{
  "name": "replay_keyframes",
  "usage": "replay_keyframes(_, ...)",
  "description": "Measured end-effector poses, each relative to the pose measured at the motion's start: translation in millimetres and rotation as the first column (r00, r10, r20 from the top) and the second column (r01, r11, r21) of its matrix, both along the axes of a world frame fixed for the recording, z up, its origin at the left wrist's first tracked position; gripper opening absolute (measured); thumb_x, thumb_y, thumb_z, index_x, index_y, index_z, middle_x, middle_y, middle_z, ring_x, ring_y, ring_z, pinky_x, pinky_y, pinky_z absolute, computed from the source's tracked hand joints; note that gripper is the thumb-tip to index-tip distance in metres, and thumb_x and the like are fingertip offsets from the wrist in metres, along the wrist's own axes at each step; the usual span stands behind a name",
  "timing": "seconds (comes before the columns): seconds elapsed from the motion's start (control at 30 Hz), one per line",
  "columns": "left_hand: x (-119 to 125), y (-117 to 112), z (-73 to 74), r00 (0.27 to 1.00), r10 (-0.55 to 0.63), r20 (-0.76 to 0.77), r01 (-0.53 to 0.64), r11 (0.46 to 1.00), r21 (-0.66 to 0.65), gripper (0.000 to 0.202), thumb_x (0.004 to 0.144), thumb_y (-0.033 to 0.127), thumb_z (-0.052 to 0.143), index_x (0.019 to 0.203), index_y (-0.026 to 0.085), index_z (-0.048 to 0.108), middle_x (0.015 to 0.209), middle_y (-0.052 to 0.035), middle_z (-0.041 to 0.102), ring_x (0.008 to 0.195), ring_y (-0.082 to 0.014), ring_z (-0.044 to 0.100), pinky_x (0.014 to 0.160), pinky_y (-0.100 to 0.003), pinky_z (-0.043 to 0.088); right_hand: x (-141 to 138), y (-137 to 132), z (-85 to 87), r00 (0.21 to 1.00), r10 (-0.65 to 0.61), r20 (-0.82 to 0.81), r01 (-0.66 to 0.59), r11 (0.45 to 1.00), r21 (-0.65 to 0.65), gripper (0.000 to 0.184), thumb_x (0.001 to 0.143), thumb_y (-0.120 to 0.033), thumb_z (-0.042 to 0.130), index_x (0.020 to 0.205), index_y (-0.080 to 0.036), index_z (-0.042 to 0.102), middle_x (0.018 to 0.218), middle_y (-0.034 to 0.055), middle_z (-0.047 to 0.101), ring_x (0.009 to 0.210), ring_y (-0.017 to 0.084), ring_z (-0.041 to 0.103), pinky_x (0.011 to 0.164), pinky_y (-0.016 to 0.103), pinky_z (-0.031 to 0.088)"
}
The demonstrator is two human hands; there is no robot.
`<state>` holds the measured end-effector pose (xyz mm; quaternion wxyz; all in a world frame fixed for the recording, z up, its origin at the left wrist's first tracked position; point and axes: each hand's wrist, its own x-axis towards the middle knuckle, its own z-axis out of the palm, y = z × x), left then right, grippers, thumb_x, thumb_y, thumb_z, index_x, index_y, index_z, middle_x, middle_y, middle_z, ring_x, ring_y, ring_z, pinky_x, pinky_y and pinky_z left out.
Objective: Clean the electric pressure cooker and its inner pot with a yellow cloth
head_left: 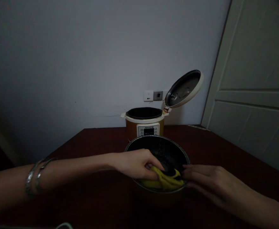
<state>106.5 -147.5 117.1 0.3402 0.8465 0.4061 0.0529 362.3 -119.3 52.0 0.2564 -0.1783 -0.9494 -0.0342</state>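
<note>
A dark round inner pot (pixel 170 149) stands on the table in front of me, tilted slightly so its inside shows. Reaching into it, my left hand (pixel 139 162) is closed on a yellow cloth (pixel 165 181) that lies against the near inner wall. My right hand (pixel 208 179) grips the pot's right rim, fingertips over the edge and thumb outside. Behind the pot sits a rice cooker (pixel 130 126) with a control panel on its front. Its lid (pixel 184 89) is raised to the right.
The dark red table (pixel 91 143) reaches back to a pale wall (pixel 70 63). Wall sockets (pixel 148 96) are mounted behind the cooker. A white panelled door (pixel 251 92) stands at the right. Part of a pale curved object (pixel 64 225) shows at the bottom edge.
</note>
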Motion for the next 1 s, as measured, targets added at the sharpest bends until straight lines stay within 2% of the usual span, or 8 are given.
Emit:
replay_keyframes(0.1,15,4,2.5,0.98,0.156,0.126,-0.16,0.987,0.021,0.036,0.071,0.016,0.057,0.106,0.017,0.068,0.078,-0.0004,0.068,0.061,-0.0102,0.055,0.052,-0.019,0.042,2,-3,10.6,0.998,-0.022,0.05,0.037,0.949,-0.312,0.034,0.084,-0.021,0.055,0.117,-0.024,0.06,0.113,0.0058,0.066,0.101,0.021,0.064,0.087,0.029,0.052)
replay_keyframes(0.2,24,12,14.5,0.905,0.262,0.334,-0.256,0.965,-0.062,0.029,0.067,0.014,0.057,0.092,0.014,0.07,0.075,-0.0019,0.067,0.062,-0.0114,0.056,0.055,-0.022,0.044,0,-5,21.7,0.986,-0.132,-0.099,0.066,0.866,-0.496,0.053,0.078,-0.029,0.064,0.129,-0.022,0.05,0.126,0.0084,0.059,0.114,0.027,0.056,0.096,0.038,0.047)
replay_keyframes(0.3,33,20,28.8,0.797,0.294,0.528,-0.288,0.953,-0.096,0.016,0.066,0.014,0.056,0.076,0.012,0.068,0.064,0.0002,0.06,0.055,-0.0077,0.048,0.051,-0.02,0.038,-12,-10,30.0,0.925,-0.22,-0.31,-0.063,0.716,-0.695,0.061,0.075,-0.035,0.068,0.131,-0.022,0.048,0.127,0.0093,0.058,0.111,0.028,0.058,0.093,0.041,0.049)
replay_keyframes(0.4,41,24,36.1,0.711,0.274,0.647,-0.304,0.95,-0.068,0.014,0.067,0.014,0.055,0.075,0.012,0.066,0.062,0.002,0.055,0.053,-0.0056,0.042,0.049,-0.018,0.033,-29,-16,35.4,0.847,-0.29,-0.445,-0.213,0.583,-0.784,0.05,0.075,-0.038,0.067,0.121,-0.02,0.057,0.117,0.0083,0.065,0.101,0.025,0.064,0.089,0.039,0.052)
replay_keyframes(0.6,25,27,21.2,0.652,0.218,0.727,-0.32,0.947,0.004,0.028,0.071,0.015,0.055,0.098,0.013,0.063,0.088,-0.0053,0.065,0.074,-0.0112,0.058,0.065,-0.024,0.045,-35,-13,35.4,0.718,-0.409,-0.563,-0.253,0.6,-0.759,0.036,0.069,-0.037,0.07,0.1,-0.019,0.067,0.098,0.0063,0.072,0.089,0.025,0.068,0.079,0.036,0.056)
replay_keyframes(0.73,0,15,-3.8,0.83,0.122,0.544,-0.378,0.84,0.39,0.026,0.078,0.02,0.053,0.101,0.013,0.062,0.096,-0.0092,0.068,0.086,-0.0163,0.062,0.074,-0.031,0.048,-13,2,27.0,0.591,-0.532,-0.607,-0.188,0.64,-0.745,0.036,0.063,-0.037,0.073,0.095,-0.02,0.068,0.093,0.0053,0.072,0.084,0.027,0.068,0.069,0.034,0.057)
replay_keyframes(0.83,-10,0,-26.9,0.98,0.004,0.2,-0.137,0.742,0.657,0.025,0.081,0.03,0.053,0.094,0.013,0.065,0.086,-0.008,0.069,0.078,-0.0161,0.063,0.07,-0.029,0.049,3,15,20.3,0.476,-0.626,-0.617,-0.17,0.623,-0.764,0.034,0.063,-0.037,0.072,0.092,-0.02,0.069,0.082,0.0034,0.072,0.07,0.023,0.067,0.055,0.028,0.054)
replay_keyframes(1.0,-12,-8,-68.3,0.991,-0.078,-0.106,0.131,0.529,0.838,0.043,0.072,0.053,0.061,0.087,0.013,0.064,0.068,-0.0037,0.068,0.059,-0.015,0.063,0.052,-0.024,0.045,12,23,10.7,0.293,-0.73,-0.617,-0.302,0.542,-0.784,0.028,0.059,-0.029,0.074,0.085,-0.019,0.067,0.074,0.001,0.069,0.055,0.014,0.061,0.045,0.019,0.048)
